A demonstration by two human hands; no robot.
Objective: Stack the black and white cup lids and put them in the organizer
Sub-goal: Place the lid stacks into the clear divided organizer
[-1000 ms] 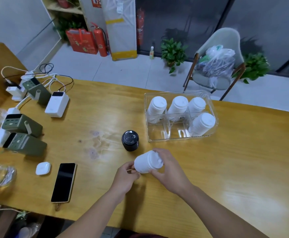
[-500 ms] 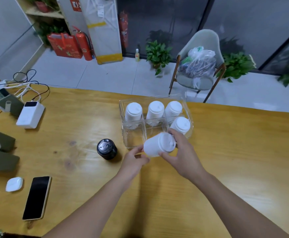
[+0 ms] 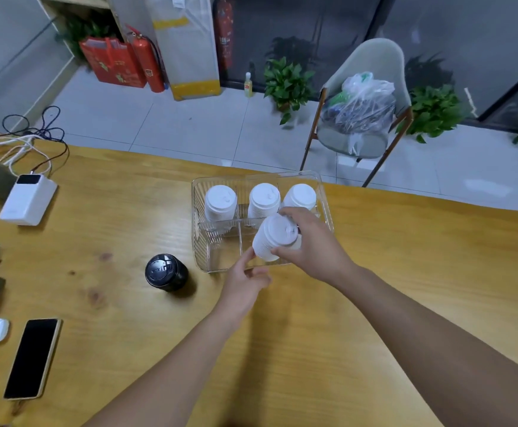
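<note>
Head view: my right hand (image 3: 314, 246) gripped the white stack (image 3: 274, 237), tilted over the organizer's (image 3: 200, 241) near-middle slot; my left hand (image 3: 244, 280), loosely curled, touched its base.

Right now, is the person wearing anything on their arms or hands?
No. Both forearms are bare as far as the picture shows, with no sleeves in view. The left hand and right hand have no gloves, and no watch, bracelet or ring shows.

A tilted white lid stack (image 3: 274, 237) sits over the clear organizer's (image 3: 200, 248) near compartments; three white stacks (image 3: 220, 202) stand upright in its far row. A black lid stack (image 3: 166, 272) stands on the bench, left of the organizer.
</note>
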